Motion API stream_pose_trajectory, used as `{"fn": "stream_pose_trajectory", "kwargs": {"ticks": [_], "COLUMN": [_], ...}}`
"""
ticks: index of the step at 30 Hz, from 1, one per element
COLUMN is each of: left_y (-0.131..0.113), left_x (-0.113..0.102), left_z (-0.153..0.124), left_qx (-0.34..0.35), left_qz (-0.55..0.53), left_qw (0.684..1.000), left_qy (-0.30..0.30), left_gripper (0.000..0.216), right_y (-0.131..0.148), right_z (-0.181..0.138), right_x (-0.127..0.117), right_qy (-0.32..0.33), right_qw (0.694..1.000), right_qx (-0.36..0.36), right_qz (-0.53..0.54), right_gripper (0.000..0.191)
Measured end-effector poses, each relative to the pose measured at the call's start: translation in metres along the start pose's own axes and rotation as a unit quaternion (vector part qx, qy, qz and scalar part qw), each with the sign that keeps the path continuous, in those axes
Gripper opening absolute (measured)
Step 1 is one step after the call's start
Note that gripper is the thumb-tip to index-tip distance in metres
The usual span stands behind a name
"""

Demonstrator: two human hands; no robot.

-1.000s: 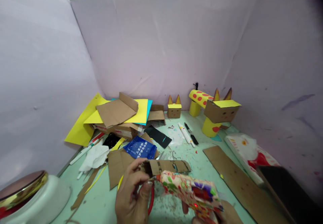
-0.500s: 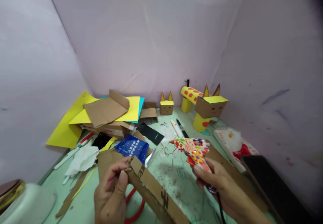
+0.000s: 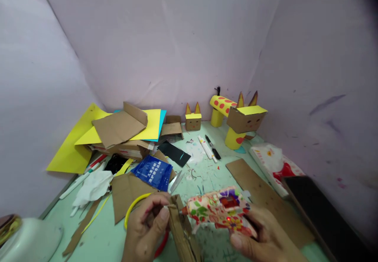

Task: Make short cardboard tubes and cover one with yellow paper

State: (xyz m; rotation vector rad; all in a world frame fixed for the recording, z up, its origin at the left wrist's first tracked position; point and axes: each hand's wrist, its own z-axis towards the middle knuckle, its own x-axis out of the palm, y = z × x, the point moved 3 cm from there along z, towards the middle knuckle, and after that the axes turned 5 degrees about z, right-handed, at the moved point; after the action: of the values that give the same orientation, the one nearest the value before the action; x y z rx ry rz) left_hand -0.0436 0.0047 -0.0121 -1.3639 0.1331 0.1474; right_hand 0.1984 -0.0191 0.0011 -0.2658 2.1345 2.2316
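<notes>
My left hand [image 3: 147, 226] pinches the upper end of a folded cardboard strip [image 3: 184, 234] between thumb and fingers. In my right hand [image 3: 262, 234] is a glue gun [image 3: 217, 209] with a floral pattern and a small red light. Its nozzle points left, right at the top edge of the strip; whether it touches I cannot tell. Partly hidden behind my left hand are scissors [image 3: 128, 211] with yellow and red handles, their blades [image 3: 176, 182] showing beyond it.
At the back stand a cardboard animal [image 3: 246, 119] on yellow tubes and a small eared box [image 3: 193, 123]. Cardboard and yellow paper [image 3: 152, 124] pile up left, near a blue packet [image 3: 153, 173]. Markers [image 3: 206, 148], a cardboard piece [image 3: 265, 199] and a dark slab [image 3: 321, 218] lie rightward.
The glue gun has come left and down, its nozzle now at the cardboard strip. My left hand has moved slightly right and down and turned the strip more upright. The view has shifted a little.
</notes>
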Motion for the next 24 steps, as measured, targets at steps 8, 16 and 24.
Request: {"fn": "stream_pose_trajectory", "kwargs": {"ticks": [8, 16, 24], "left_y": [-0.003, 0.012, 0.003], "left_x": [0.003, 0.014, 0.036], "left_z": [-0.001, 0.000, -0.004], "left_qx": [-0.053, -0.147, -0.188], "left_qz": [-0.032, -0.035, -0.057], "left_qw": [0.998, 0.988, 0.981], "left_qy": [-0.024, 0.031, 0.003], "left_gripper": [0.022, 0.033, 0.033], "right_y": [-0.014, -0.055, -0.012], "right_z": [0.020, 0.043, 0.028], "right_x": [-0.006, -0.007, -0.012], "right_qy": [-0.072, -0.072, -0.173], "right_qw": [0.990, 0.981, 0.977], "right_qx": [0.047, 0.160, 0.007], "right_qz": [0.109, 0.083, -0.122], "right_gripper": [0.031, 0.033, 0.032]}}
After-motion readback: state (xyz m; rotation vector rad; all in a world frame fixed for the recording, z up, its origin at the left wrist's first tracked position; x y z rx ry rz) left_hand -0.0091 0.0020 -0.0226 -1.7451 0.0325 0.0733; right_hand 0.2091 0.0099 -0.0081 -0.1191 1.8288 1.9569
